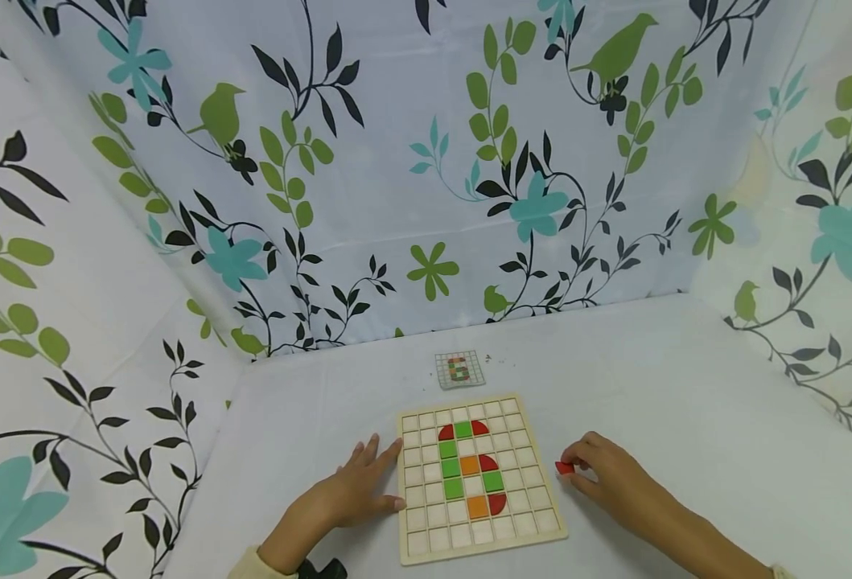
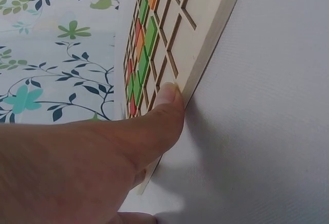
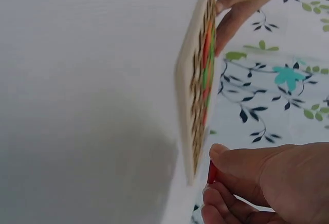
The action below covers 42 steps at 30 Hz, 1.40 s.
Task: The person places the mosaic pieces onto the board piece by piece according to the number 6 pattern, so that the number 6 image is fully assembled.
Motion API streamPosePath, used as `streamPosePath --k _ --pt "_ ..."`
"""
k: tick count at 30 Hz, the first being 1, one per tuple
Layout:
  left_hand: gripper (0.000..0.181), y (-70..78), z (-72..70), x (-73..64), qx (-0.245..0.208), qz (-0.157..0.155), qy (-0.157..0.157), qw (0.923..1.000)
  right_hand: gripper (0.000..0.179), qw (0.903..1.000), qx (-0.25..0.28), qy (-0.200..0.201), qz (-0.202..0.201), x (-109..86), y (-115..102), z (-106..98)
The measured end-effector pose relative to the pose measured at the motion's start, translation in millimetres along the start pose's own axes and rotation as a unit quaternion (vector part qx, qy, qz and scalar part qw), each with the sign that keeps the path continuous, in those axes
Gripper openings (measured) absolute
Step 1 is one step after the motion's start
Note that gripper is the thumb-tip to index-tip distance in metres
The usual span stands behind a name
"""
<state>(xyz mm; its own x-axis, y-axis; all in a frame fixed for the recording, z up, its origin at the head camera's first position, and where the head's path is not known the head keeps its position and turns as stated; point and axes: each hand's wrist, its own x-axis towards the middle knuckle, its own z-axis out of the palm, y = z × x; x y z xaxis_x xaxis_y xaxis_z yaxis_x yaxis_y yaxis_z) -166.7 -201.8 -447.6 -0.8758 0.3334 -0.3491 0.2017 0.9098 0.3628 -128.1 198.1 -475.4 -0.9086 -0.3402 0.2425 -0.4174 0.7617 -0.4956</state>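
Note:
A wooden grid board (image 1: 436,547) lies on the white table, with green and orange squares and red quarter-round pieces set in some of its cells. My left hand (image 1: 356,490) rests at the board's left side, fingers spread; in the left wrist view its thumb (image 2: 167,96) touches the board's edge. To the right of the board, my right hand (image 1: 607,474) pinches a small red piece (image 1: 565,467) between thumb and fingertips. The right wrist view shows the same red piece (image 3: 211,172) near the board's edge, its shape mostly hidden by the fingers.
Behind the board lies a small pattern card (image 1: 459,370) with a similar coloured figure on a grid. Tiny dark specks show beside it. A cloth (image 1: 411,201) printed with leaves, birds and flowers hangs around the table's back and sides.

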Motion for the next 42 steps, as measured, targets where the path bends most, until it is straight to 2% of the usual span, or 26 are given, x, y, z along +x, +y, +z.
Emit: streamPosePath --k 6,9,13,17,26,34,42 --pt "0.093 0.1 0.2 -0.6 -0.002 0.001 0.001 1.0000 0.018 0.9987 0.025 -0.042 0.013 25.7 -38 10" --pt "0.093 0.5 0.2 -1.4 -0.006 -0.001 0.002 1.0000 0.017 0.9976 0.034 -0.057 -0.016 35.5 -57 20" --pt "0.093 1.4 0.3 -2.0 -0.009 -0.005 0.002 0.9999 0.017 0.9939 0.026 -0.078 -0.074 40.8 -79 38" --pt "0.093 1.3 0.4 -2.3 -0.013 -0.007 0.002 0.9999 0.013 0.9893 0.024 -0.102 -0.102 42.2 -93 53" --pt "0.093 0.4 1.1 -1.0 -0.011 -0.004 0.004 0.9999 0.015 0.9831 -0.029 -0.120 -0.135 43.6 -102 71" --pt "0.094 -0.3 0.8 -1.6 -0.011 -0.008 0.006 0.9999 0.019 0.9801 -0.071 -0.110 -0.149 44.4 -105 76" --pt "0.092 -1.0 2.4 -1.0 -0.010 -0.001 0.008 0.9999 0.017 0.9790 -0.091 -0.098 -0.154 44.9 -107 78"
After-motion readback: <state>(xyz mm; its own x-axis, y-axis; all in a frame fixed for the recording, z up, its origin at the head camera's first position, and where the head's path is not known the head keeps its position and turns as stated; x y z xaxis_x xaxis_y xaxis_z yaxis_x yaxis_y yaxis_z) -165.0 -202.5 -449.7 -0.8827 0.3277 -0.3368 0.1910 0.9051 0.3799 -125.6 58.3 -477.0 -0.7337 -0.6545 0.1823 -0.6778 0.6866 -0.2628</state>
